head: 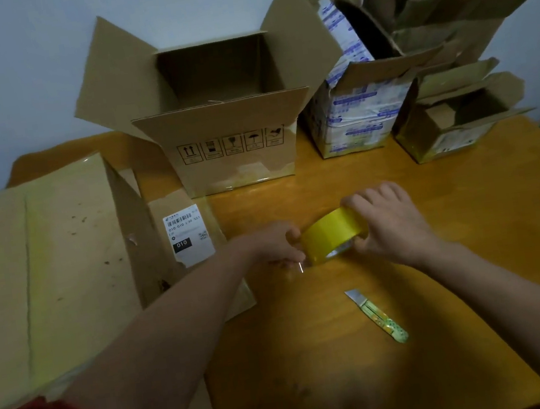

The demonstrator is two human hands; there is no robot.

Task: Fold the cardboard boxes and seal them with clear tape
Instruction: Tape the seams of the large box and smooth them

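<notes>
At the surface's (439,250) left edge a flattened box (63,265) lies waiting, seemingly next to be folded. Behind centre stands an open box (222,114), flaps up. In front, the left grip (274,245) closes to pinch what looks like the free tape end (300,266), while the right grip (391,222) wraps the yellow tape roll (331,234), steadying it for the pull. A knife (376,315) lies close by for cutting. Further boxes (353,117), flaps open, stand far right.
</notes>
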